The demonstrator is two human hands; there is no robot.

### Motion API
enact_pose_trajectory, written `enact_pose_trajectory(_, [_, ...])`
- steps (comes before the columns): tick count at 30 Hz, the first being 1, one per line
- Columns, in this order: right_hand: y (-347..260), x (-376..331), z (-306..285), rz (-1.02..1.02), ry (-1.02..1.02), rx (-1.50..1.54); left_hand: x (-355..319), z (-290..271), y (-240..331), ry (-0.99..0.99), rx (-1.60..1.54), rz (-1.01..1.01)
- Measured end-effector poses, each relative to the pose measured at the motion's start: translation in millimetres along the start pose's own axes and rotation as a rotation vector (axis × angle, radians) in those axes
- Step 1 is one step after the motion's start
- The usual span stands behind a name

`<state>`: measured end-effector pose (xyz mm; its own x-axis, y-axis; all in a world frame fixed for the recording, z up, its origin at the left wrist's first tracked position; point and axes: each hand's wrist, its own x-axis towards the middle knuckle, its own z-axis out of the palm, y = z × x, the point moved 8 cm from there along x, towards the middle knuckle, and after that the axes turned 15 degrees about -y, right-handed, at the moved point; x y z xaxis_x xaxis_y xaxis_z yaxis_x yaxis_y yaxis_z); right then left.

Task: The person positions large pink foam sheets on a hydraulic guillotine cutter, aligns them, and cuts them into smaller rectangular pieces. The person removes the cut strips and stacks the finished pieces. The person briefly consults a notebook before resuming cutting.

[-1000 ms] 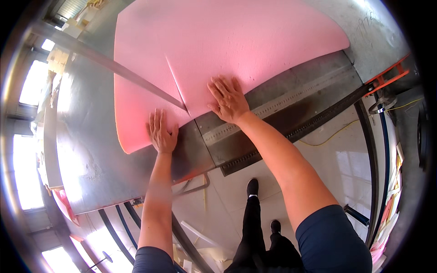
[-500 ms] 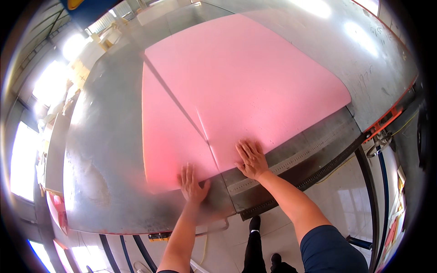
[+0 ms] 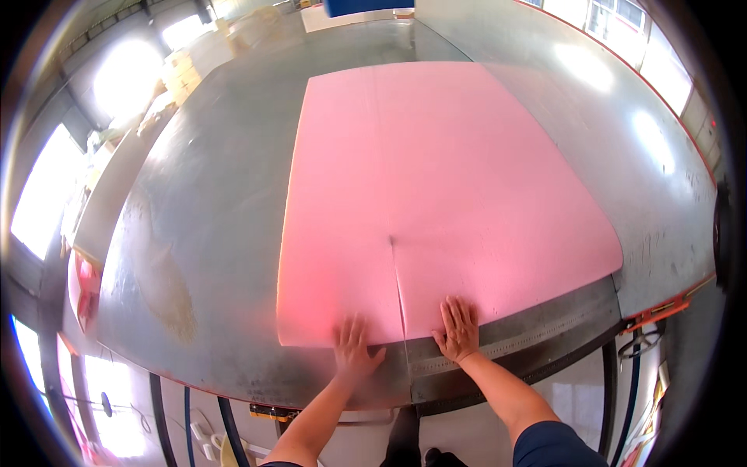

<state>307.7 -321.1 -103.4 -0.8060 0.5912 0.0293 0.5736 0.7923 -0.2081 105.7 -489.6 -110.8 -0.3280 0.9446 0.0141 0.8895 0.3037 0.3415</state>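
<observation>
- Left: broad grey sheet-metal tabletop (image 3: pixel 218 233), stained in one patch toward its left rim; carries the work.
- Centre: large flat pink foam sheet (image 3: pixel 436 171), lying on the tabletop, yellowish along its left edge, near edge facing the person.
- Left hand (image 3: pixel 356 346): palm down over the sheet's near edge, left of the slit. Fingers extended and slightly apart, thumb out to the side, clamped on nothing; outline somewhat blurred. Judgement: light, flat pressure suits soft foam; digging in would probably dent it.
- Between the hands: narrow straight slit (image 3: pixel 399 292) running inward from the near edge, roughly in line with a tabletop seam below. Small dark spot at its far end; cannot tell what it is. Judgement: both hands best stay well clear of this line, with equal force either side so the sheet does not swing.
- Right hand (image 3: pixel 459 327): palm down at the near edge, right of the slit. Fingers extended, fairly close together, thumb spread, gripping nothing.
- Right: dark metal plate (image 3: pixel 572 307) with a ruled scale; useful reference for squareness, in my judgement.
</observation>
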Motion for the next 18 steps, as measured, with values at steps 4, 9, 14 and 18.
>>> enact_pose_trajectory(4, [-1.9,-20.0,14.9,0.024,-0.044,0.004,-12.4,9.4,4.5,-0.026,-0.007,0.0])
enact_pose_trajectory(9, [4.8,-24.5,28.1,0.036,-0.064,0.001,-14.8,21.1,4.0,-0.053,-0.063,-0.028])
enact_pose_trajectory(14, [1.8,-40.4,37.5,0.025,-0.059,0.054,-32.0,23.2,5.9,-0.029,0.022,0.022])
enact_pose_trajectory(18, [0.9,-41.8,39.7,0.028,-0.052,0.072,-35.0,34.4,2.5,-0.115,0.027,-0.014])
